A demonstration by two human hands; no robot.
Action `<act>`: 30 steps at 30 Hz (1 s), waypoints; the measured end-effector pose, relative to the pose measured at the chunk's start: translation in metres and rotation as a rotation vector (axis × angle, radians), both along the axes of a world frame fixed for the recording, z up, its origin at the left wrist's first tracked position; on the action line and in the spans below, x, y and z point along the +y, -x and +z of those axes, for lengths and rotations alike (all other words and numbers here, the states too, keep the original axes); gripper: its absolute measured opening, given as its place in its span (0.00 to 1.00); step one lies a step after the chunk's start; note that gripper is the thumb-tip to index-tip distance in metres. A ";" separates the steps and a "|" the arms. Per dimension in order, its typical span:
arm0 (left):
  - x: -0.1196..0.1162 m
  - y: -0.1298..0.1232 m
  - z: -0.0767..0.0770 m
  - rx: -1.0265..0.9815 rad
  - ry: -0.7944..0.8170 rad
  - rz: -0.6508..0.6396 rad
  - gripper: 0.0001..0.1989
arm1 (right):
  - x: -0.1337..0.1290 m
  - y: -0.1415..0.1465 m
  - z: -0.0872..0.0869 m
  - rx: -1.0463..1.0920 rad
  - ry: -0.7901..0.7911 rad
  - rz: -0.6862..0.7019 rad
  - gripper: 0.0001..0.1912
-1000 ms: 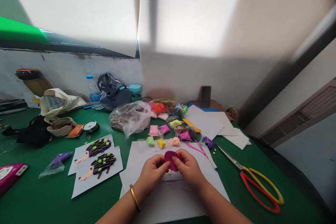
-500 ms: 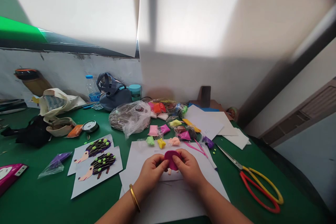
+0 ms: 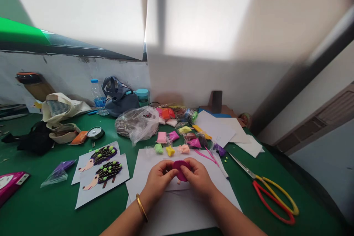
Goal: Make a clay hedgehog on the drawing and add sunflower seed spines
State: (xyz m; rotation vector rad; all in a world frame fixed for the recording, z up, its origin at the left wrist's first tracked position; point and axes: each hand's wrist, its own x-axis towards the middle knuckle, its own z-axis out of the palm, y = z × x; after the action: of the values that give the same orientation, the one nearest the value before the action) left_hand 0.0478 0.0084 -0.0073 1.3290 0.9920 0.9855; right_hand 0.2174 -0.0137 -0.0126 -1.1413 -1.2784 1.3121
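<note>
A flat, rounded magenta clay piece (image 3: pixel 180 170) is pinched between both hands above the white paper (image 3: pixel 177 210). My left hand (image 3: pixel 162 179) grips its left edge with thumb and fingers. On the right side, my right hand (image 3: pixel 199 177) presses its thumb on the face of the piece. A small peach bit (image 3: pixel 178 182) shows just below the clay, partly hidden. Beyond the hands lie green clay (image 3: pixel 158 148), yellow clay (image 3: pixel 170 151) and peach clay (image 3: pixel 184 149). Thin pink strips (image 3: pixel 206 156) rest on the paper's right part.
Open scissors (image 3: pixel 253 175) with red and yellow handles lie at the right. Two hedgehog pictures (image 3: pixel 102 177) are on the left of the green table (image 3: pixel 41 214). Behind stand a plastic bag (image 3: pixel 138 123), a blue bag (image 3: pixel 121 101) and a bottle (image 3: pixel 98 97).
The magenta piece has shifted and tilted slightly between my fingers. Less of the peach bits shows beneath it. Both hands keep their hold, nearly in place.
</note>
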 end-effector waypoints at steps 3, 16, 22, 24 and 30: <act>0.000 0.001 -0.001 0.027 -0.035 0.036 0.16 | 0.000 -0.001 0.000 -0.108 -0.020 -0.021 0.15; 0.001 0.002 -0.002 0.104 -0.092 0.081 0.13 | 0.000 -0.001 0.003 -0.368 -0.139 0.021 0.05; 0.001 0.003 -0.003 0.096 -0.116 0.114 0.14 | 0.000 -0.003 -0.002 -0.268 -0.127 -0.022 0.08; 0.001 0.003 -0.004 0.085 -0.131 0.123 0.15 | 0.001 -0.003 -0.002 -0.270 -0.124 -0.008 0.08; 0.000 0.002 -0.003 0.158 -0.180 0.116 0.10 | 0.001 -0.001 0.005 -0.356 -0.142 0.017 0.06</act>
State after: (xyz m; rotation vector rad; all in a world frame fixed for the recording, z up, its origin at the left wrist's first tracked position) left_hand 0.0459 0.0083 -0.0104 1.5302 1.1315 1.0909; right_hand 0.2186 -0.0124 -0.0080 -1.3025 -1.6146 1.0391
